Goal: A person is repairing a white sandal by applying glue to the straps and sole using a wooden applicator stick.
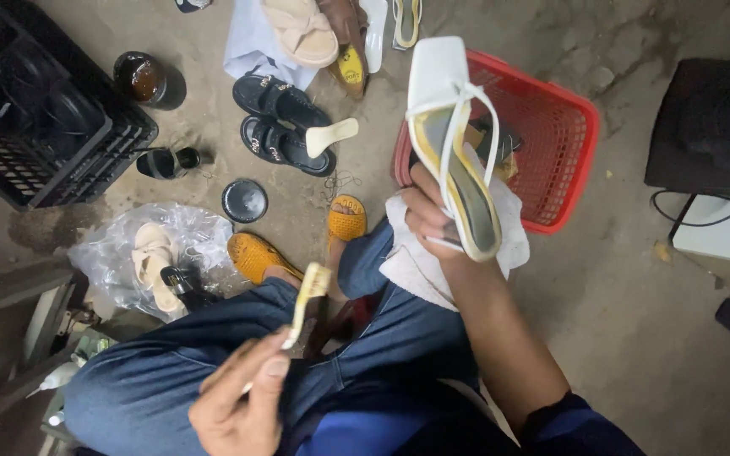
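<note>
My right hand (427, 213) holds a white strappy sandal (452, 135) up by its heel end, sole edge yellowish, toe pointing away. A white cloth (416, 257) lies over my right knee under that hand. My left hand (242, 404) grips a small brush with pale bristles (307, 300), held above my lap. I am seated in blue jeans, with yellow woven shoes (257, 255) on my feet.
A red plastic basket (551, 135) stands behind the sandal. Black sandals (285, 127), beige sandals (302, 32), a dark jar (141, 78), a round lid (244, 201), a black crate (35, 110) and a plastic bag with shoes (154, 257) lie on the concrete floor. A dark stool (707, 127) is at right.
</note>
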